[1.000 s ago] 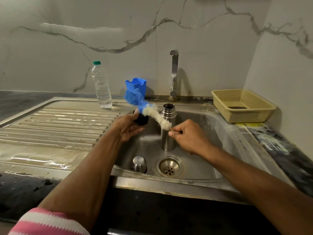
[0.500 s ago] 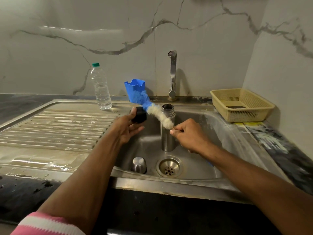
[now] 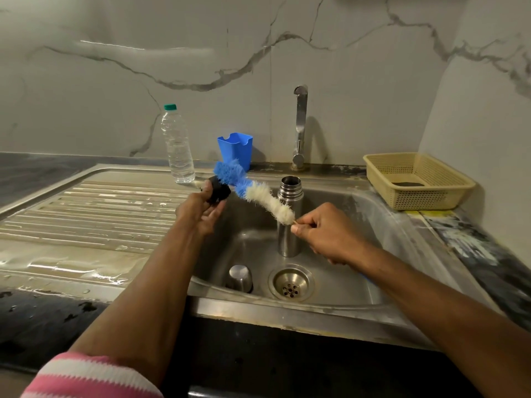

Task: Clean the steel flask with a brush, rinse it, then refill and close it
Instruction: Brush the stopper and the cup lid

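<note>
No writing is legible; the open steel flask (image 3: 288, 216) stands in the sink (image 3: 373, 225); right hand (image 3: 327, 234) fingers pinch the brush (image 3: 258, 193); left hand (image 3: 201, 208) grips a black cap (image 3: 219, 193); the plastic bottle (image 3: 177, 145) holds water.

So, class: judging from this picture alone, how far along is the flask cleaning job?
Done: the flask stands open in the sink, its steel cup beside the drain. In hand: the right hand holds the brush, the left hand a black stopper. Left: brushing inside, rinsing, refilling, closing.

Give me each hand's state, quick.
Left hand: holding the black stopper in its fingers.
Right hand: pinching the bottle brush by its handle.
</note>
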